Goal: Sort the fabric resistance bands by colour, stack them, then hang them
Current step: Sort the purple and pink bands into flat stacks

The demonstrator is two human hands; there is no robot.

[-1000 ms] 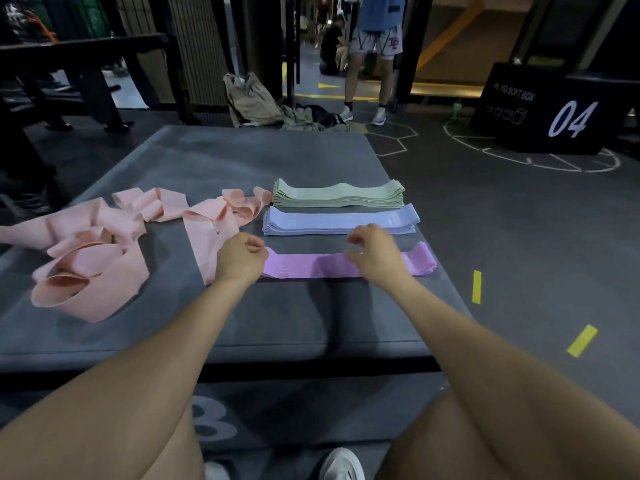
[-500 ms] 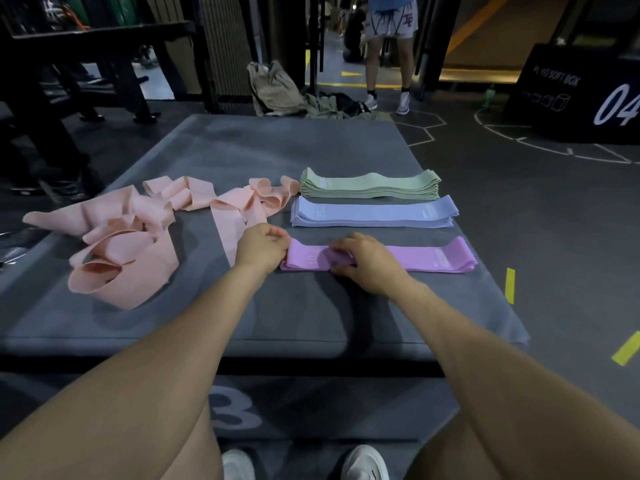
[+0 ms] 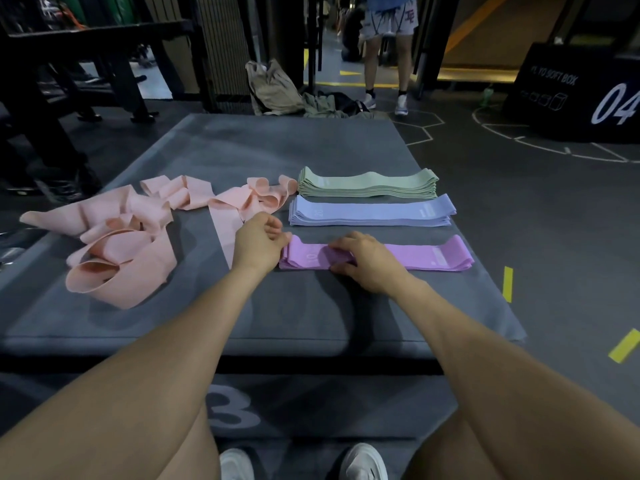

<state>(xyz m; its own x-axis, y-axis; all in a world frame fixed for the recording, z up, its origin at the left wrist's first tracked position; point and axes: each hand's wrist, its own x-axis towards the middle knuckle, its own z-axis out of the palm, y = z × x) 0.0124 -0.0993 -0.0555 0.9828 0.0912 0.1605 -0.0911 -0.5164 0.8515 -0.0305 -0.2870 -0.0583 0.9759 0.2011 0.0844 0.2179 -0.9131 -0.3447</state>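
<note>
On a grey padded box lie three flat stacks of fabric bands in a column: green farthest, blue in the middle, purple nearest. Loose pink bands sprawl in a tangled pile to the left. My left hand is a loose fist pressed against the purple stack's left end. My right hand lies over the left half of the purple stack, fingers on top and thumb at its near edge.
A person stands beyond the box near a beige bag and dark clothes on the floor. A black soft box marked 04 sits far right. A black rack frame stands left. Yellow tape strips mark the floor.
My right hand has slid leftward along the purple stack, from its middle toward its left end. My left hand has stayed at that end.
</note>
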